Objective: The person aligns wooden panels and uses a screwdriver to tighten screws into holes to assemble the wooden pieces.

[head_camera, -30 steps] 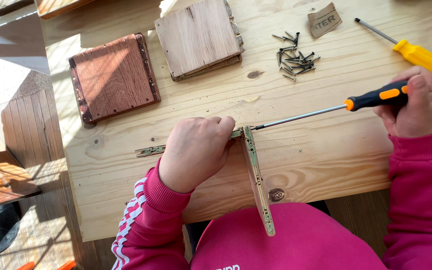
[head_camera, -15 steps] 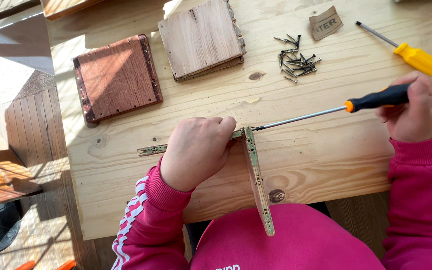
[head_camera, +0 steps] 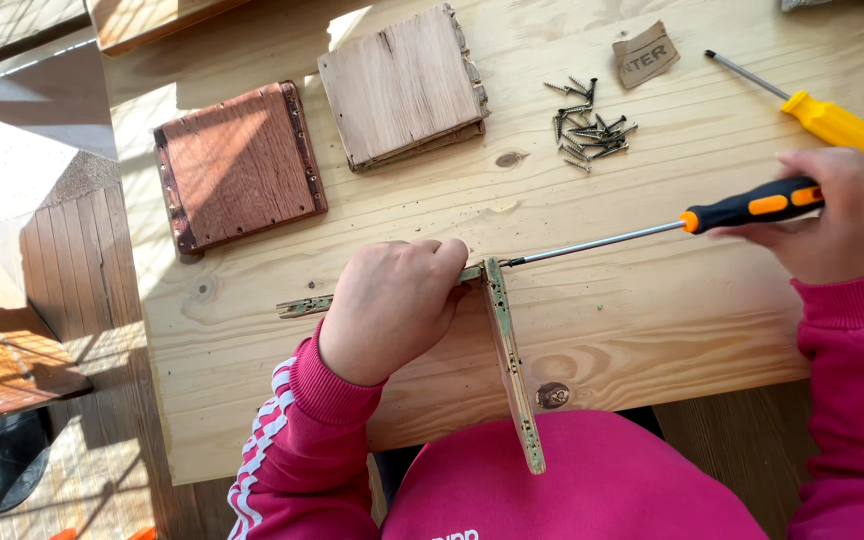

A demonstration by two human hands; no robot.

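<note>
While the head view looks down on a pale pine tabletop (head_camera: 652,320), the left hand (head_camera: 387,310) sits near the middle, fingers clenched over an old metal hinge bracket (head_camera: 510,370), pressing it to the wood. One strip of the bracket pokes out left of the hand; the other leg runs from the corner toward the near edge and overhangs it, above the pink sweatshirt.

Right hand (head_camera: 837,215) is at the right, fingers grasping the black & orange handle of a long screwdriver (head_camera: 652,230). Its steel shaft slants left and slightly nearer, tip touching the bracket corner just right of the left hand's fingertips. Exact screw at the tip is too small to tell.

Far side, left to right: a dark reddish wood panel (head_camera: 237,165) w/ studded edges, lying flat; a paler weathered wood panel (head_camera: 402,85) just beside it, apart; a loose pile of dark screws (head_camera: 584,125); a torn scrap of brown cardboard (head_camera: 644,55); and a yellow-handled screwdriver (head_camera: 817,110) lying free at the far right, just beyond the right hand, not touching it.

Left of the tabletop, plank flooring in sun & shadow.
</note>
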